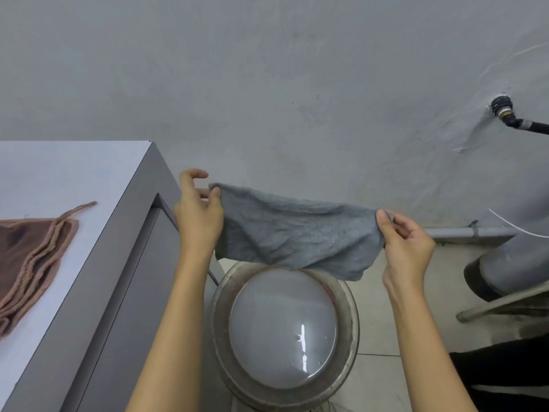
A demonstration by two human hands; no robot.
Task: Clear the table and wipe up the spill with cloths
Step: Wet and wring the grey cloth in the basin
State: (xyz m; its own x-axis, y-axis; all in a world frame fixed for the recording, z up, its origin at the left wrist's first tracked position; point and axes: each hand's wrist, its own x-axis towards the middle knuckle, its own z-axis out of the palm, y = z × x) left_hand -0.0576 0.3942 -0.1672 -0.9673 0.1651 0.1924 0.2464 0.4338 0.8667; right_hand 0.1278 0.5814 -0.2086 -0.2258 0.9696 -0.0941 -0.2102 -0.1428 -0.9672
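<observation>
A grey cloth [297,233] hangs stretched out in the air between both hands, wrinkled, its lower edge just above a round basin of cloudy water [285,328]. My left hand [199,209] pinches the cloth's upper left corner. My right hand [407,245] pinches its upper right corner between thumb and fingers. On the white table [59,173] at the left lies a folded brown cloth [32,263] with pink stitched edges.
The table's grey side panel [124,278] stands right beside the basin. A grey wall fills the back, with a pipe fitting [505,110] at upper right. A grey drum [517,248] and metal bars [502,304] stand on the tiled floor at the right.
</observation>
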